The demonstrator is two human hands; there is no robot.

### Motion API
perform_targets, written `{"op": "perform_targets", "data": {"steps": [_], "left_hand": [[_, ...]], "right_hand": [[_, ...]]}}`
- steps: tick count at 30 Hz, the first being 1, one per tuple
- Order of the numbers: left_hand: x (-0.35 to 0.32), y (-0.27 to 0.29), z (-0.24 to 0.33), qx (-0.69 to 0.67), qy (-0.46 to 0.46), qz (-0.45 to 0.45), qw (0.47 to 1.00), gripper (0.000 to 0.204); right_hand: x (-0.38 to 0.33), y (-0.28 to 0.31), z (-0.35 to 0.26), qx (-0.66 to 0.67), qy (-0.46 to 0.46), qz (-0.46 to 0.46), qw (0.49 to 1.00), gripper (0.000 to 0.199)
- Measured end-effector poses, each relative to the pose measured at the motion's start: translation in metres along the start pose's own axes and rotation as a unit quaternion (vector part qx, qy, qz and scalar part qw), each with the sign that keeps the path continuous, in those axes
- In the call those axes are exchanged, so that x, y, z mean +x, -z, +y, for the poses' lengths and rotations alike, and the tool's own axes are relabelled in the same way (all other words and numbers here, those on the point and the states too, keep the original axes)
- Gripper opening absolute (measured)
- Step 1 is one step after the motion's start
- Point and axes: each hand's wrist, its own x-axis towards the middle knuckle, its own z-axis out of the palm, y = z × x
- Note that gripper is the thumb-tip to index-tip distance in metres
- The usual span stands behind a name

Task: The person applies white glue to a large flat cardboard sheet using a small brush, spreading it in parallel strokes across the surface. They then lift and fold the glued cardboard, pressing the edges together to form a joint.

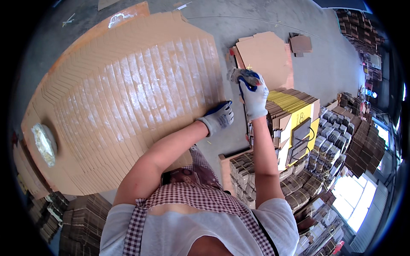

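My right hand [256, 94], in a white and blue work glove, grips what looks like a glue brush [240, 76] with grey, clotted bristles. It is held up beside the right end of a row of overlapping brown cardboard sheets [85, 141]. Whitish, wet-looking streaks run across the middle of the sheets. My left hand [218, 119], gloved in grey and blue, is near the sheets' right edge with its fingers apart and nothing visible in them. Whether it touches the cardboard I cannot tell.
A plastic-lined container [44, 145] with pale contents sits on the cardboard at far left. To the right are a low stack of flat cardboard [267, 55], a pile of yellow-printed cartons [294, 104] and strapped bundles [333, 128]. Concrete floor [205, 19] lies beyond.
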Motion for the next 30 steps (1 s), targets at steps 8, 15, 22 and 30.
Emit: {"op": "perform_targets", "data": {"steps": [8, 15, 22, 30], "left_hand": [[0.003, 0.013, 0.007, 0.082, -0.001, -0.075, 0.994, 0.023], [-0.005, -0.035, 0.016, 0.135, 0.073, -0.018, 0.988, 0.031], [-0.009, -0.033, 0.019, -0.691, 0.16, 0.146, 0.689, 0.026], [-0.01, -0.03, 0.011, -0.086, 0.109, 0.033, 0.99, 0.027]], "right_hand": [[-0.051, 0.002, -0.024, 0.121, -0.025, -0.003, 0.992, 0.031], [-0.075, -0.026, -0.014, -0.047, 0.036, -0.02, 0.998, 0.028], [-0.086, -0.023, -0.036, -0.015, 0.052, 0.011, 0.998, 0.03], [-0.089, -0.034, -0.029, -0.149, 0.099, 0.028, 0.983, 0.033]]}}
